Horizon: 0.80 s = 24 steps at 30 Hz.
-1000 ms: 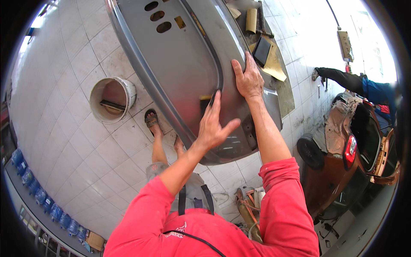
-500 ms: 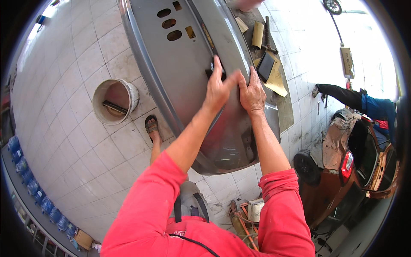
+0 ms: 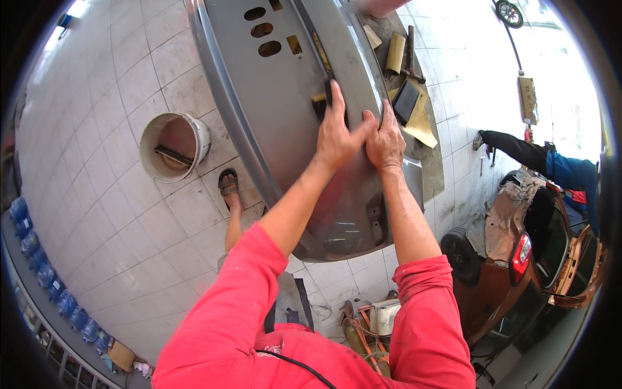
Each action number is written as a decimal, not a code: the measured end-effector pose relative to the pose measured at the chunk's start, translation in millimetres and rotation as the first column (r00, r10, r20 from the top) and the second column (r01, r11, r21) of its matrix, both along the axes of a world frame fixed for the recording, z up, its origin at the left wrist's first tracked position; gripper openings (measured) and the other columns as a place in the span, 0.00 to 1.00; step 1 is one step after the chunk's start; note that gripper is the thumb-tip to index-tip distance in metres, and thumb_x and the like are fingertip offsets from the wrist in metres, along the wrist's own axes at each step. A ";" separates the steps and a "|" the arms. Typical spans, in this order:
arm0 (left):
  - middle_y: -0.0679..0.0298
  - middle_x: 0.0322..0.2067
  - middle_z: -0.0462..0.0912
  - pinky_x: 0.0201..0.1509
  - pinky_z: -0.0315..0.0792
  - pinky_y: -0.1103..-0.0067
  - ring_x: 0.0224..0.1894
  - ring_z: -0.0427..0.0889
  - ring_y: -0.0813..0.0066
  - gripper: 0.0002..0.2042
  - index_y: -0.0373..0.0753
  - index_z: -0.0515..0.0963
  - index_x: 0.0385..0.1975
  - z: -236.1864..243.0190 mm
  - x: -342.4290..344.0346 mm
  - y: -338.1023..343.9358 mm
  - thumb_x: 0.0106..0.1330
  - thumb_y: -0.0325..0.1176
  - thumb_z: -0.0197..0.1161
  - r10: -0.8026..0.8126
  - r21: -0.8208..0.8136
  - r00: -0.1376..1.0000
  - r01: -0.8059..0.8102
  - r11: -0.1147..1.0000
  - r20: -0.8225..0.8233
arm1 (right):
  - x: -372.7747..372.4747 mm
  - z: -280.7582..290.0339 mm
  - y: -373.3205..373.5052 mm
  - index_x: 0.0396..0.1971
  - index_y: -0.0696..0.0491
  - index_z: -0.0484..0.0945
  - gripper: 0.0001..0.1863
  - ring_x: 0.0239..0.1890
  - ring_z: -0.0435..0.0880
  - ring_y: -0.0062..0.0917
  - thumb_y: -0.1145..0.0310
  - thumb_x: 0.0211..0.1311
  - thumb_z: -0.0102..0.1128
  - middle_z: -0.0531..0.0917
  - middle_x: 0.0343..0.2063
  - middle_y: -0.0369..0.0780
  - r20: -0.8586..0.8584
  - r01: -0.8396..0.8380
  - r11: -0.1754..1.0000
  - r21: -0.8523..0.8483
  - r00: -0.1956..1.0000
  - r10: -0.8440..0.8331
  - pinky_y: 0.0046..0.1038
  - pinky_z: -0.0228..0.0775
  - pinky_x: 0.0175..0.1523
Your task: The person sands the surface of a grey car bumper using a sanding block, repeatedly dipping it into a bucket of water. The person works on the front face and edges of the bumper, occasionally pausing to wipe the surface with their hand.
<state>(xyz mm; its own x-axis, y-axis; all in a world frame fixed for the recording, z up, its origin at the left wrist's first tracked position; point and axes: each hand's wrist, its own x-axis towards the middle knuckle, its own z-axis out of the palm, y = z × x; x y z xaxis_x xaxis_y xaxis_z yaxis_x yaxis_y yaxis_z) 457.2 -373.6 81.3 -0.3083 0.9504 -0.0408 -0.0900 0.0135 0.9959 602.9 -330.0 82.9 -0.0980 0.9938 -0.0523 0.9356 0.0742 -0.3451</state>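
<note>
A grey car body panel (image 3: 259, 110) with oval cutouts and a long groove lies lengthwise in front of me. My left hand (image 3: 335, 133), partly blurred, presses a black-and-yellow pad (image 3: 319, 107) against the panel along the groove, its fingers extended over the pad and the thumb angled toward my other hand. My right hand (image 3: 384, 141) lies flat on the panel near its right edge, fingers stretched out. Right of it a flat dark rectangular object (image 3: 405, 100) rests on yellow sheets (image 3: 422, 120).
A white bucket (image 3: 149, 133) stands on the left tiled floor (image 3: 123, 220). Blue bottles (image 3: 45, 272) line the far left. At right are a damaged brown car (image 3: 486, 305) and another person in blue and dark clothes (image 3: 570, 168). Equipment (image 3: 363, 337) stands near my body.
My left hand and the pad have moved up the groove, away from me. My right hand has shifted slightly down and right. The panel appears further right in view.
</note>
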 end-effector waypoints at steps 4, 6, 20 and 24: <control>0.34 0.73 0.67 0.77 0.67 0.54 0.74 0.69 0.33 0.54 0.30 0.52 0.81 4.2 6.0 -162.9 0.62 0.49 0.77 -0.341 -0.136 0.846 0.313 0.940 -0.409 | 4.5 0.2 -1.5 0.77 0.57 0.66 0.50 0.76 0.72 0.47 0.27 0.75 0.44 0.73 0.73 0.53 -0.023 0.022 1.000 0.008 1.000 -0.022 0.44 0.68 0.75; 0.32 0.74 0.66 0.75 0.69 0.54 0.77 0.64 0.32 0.55 0.29 0.53 0.81 5.1 -18.7 -220.9 0.61 0.50 0.78 -0.498 -0.289 0.779 0.411 0.864 -0.380 | 5.4 0.6 -4.9 0.77 0.56 0.66 0.50 0.76 0.72 0.46 0.27 0.75 0.44 0.74 0.73 0.53 -0.008 0.038 0.999 -0.003 0.999 -0.038 0.44 0.68 0.75; 0.32 0.74 0.66 0.79 0.64 0.56 0.75 0.68 0.32 0.54 0.25 0.49 0.81 3.2 6.2 -171.9 0.65 0.48 0.76 -0.360 -0.133 0.875 0.334 0.933 -0.324 | 3.5 0.5 -3.0 0.77 0.54 0.68 0.50 0.76 0.72 0.45 0.26 0.74 0.45 0.74 0.73 0.53 -0.026 0.061 0.998 0.007 0.998 -0.061 0.43 0.67 0.76; 0.30 0.74 0.64 0.80 0.62 0.59 0.76 0.67 0.34 0.54 0.23 0.48 0.80 14.1 11.8 -78.7 0.67 0.51 0.74 -0.274 -0.037 0.918 0.275 0.961 -0.288 | 4.4 -1.5 -4.3 0.77 0.54 0.68 0.49 0.75 0.72 0.45 0.26 0.74 0.46 0.74 0.73 0.53 -0.004 0.059 0.998 0.015 0.998 -0.059 0.43 0.68 0.75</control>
<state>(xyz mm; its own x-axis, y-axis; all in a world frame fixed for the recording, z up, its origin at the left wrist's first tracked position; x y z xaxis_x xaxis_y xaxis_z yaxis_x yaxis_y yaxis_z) 469.0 -452.3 95.4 -0.0334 0.9993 0.0149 0.2065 -0.0077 0.9784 607.3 -334.3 81.4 -0.0395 0.9985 -0.0368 0.9373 0.0243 -0.3478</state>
